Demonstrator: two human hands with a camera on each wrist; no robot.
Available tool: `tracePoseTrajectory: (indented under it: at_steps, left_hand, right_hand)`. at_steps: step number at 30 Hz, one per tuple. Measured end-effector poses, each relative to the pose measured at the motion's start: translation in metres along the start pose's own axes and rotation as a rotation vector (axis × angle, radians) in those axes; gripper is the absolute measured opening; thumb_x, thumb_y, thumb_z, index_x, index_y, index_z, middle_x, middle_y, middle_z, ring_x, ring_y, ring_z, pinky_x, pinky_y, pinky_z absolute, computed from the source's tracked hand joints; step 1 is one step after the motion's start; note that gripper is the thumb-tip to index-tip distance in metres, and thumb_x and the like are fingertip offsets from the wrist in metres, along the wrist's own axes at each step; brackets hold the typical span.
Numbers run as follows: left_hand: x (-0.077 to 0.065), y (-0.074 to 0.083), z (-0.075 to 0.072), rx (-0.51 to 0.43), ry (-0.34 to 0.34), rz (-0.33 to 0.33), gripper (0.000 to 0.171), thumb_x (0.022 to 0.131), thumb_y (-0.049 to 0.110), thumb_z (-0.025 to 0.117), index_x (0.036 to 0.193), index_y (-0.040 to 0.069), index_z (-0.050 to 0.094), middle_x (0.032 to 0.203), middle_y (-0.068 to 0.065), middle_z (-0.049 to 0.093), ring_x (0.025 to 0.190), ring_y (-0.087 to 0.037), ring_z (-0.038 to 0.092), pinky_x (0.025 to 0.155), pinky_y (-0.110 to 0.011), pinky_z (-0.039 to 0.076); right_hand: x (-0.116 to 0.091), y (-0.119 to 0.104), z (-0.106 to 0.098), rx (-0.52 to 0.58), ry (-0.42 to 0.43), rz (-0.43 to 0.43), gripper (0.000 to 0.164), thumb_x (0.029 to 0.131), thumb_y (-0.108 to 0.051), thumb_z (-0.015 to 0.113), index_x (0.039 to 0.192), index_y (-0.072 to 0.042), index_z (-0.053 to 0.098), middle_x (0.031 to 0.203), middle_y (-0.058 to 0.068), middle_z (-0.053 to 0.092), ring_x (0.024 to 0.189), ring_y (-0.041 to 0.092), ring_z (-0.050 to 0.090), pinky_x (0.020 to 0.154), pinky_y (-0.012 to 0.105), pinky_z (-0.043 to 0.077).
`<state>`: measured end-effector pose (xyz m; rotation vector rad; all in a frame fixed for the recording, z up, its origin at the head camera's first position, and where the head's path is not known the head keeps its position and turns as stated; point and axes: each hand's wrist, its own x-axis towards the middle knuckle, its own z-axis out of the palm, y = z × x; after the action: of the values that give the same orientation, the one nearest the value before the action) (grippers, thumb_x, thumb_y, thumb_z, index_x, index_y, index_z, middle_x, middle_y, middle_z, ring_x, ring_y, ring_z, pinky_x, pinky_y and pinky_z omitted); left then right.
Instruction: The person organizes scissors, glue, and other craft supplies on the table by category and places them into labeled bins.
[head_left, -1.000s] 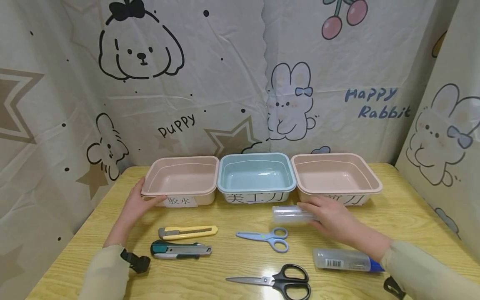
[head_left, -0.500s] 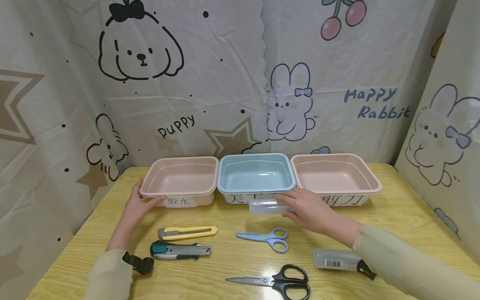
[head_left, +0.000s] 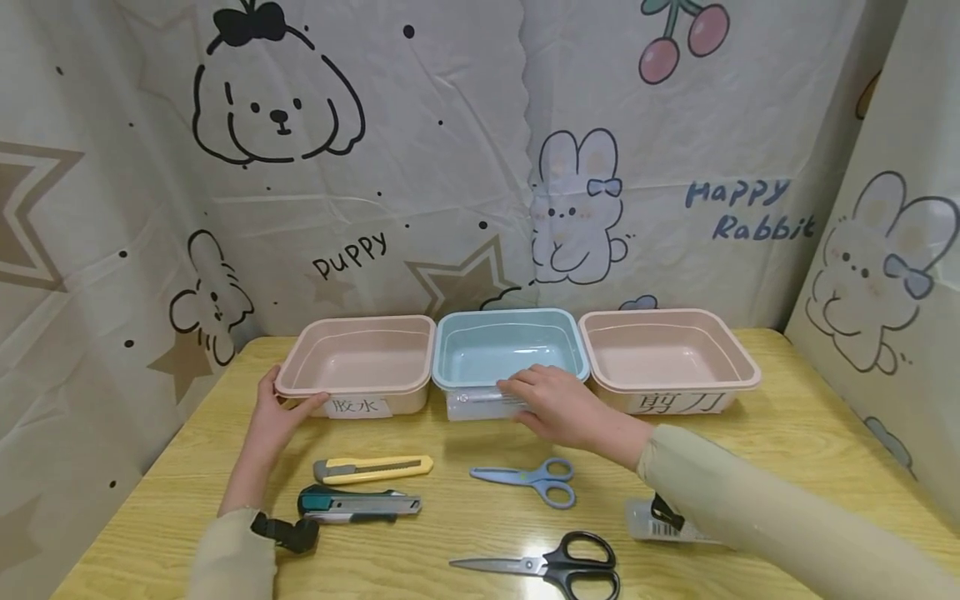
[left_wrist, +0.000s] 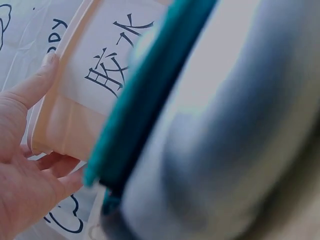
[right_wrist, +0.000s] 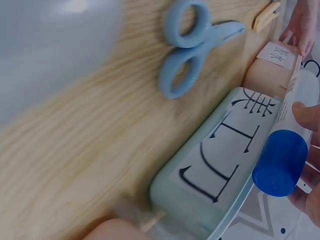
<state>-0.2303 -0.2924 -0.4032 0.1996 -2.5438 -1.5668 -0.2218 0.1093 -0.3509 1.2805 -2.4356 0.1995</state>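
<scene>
Across a yellow wood-grain desk (head_left: 795, 467) stand, left to right, a pale pink plastic box (head_left: 412, 402), a light blue plastic box (head_left: 502, 333) and another pink box (head_left: 660, 333). The left hand (head_left: 273, 421) grips the first box's near left corner. The right hand (head_left: 561, 406) pinches a clear cylindrical plastic bottle (head_left: 476, 404) with a blue cap (right_wrist: 279, 164), held horizontally before the middle box. Nearer lie a partly hidden second bottle (head_left: 641, 521), black-handled metal scissors (head_left: 535, 566), a teal-and-grey cutter (head_left: 362, 503), a yellow cutter (head_left: 372, 469) and light blue scissors (head_left: 528, 477).

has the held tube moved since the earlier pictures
Yes, to the left: the held tube has gone along the front of the blue box, from its right end toward its left.
</scene>
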Motion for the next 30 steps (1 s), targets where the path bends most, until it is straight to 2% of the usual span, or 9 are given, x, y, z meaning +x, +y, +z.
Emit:
tracePoseTrajectory:
  at_steps: [11,18,24,30]
  left_hand:
    - [-0.001,-0.004,0.002,-0.038,0.046,-0.021,0.099,0.081,0.031,0.068,0.146,0.010,-0.003,0.147,-0.020,0.018,0.130,-0.036,0.025,0.102,-0.048,0.031]
    - [0.001,-0.004,0.003,-0.036,0.054,-0.009,0.099,0.080,0.033,0.068,0.147,0.011,-0.002,0.146,-0.020,0.019,0.130,-0.037,0.026,0.103,-0.049,0.031]
    - [0.002,-0.006,0.004,-0.048,0.071,-0.010,0.098,0.081,0.030,0.069,0.147,0.012,-0.001,0.145,-0.019,0.022,0.129,-0.034,0.028,0.102,-0.046,0.032]
    - [0.001,-0.008,0.004,-0.059,0.078,-0.009,0.097,0.081,0.029,0.069,0.147,0.013,0.000,0.145,-0.018,0.023,0.129,-0.033,0.028,0.102,-0.045,0.032]
  right_hand:
    - [0.032,-0.005,0.010,0.021,0.028,0.007,0.037,0.080,-0.020,0.069,0.112,-0.005,0.060,0.103,0.007,0.064,0.090,0.023,0.061,0.078,0.036,0.050]
    - [0.053,-0.007,0.014,0.045,-0.005,0.088,0.037,0.083,-0.021,0.066,0.116,-0.006,0.060,0.108,0.007,0.064,0.096,0.024,0.060,0.083,0.037,0.049]
    - [0.073,-0.013,0.019,0.067,-0.013,0.106,0.036,0.084,-0.021,0.064,0.117,-0.007,0.060,0.109,0.006,0.064,0.099,0.023,0.059,0.086,0.036,0.048]
    - [0.094,-0.024,0.025,0.030,-0.049,0.138,0.038,0.085,-0.025,0.064,0.119,-0.009,0.060,0.110,0.005,0.064,0.099,0.020,0.059,0.087,0.033,0.047]
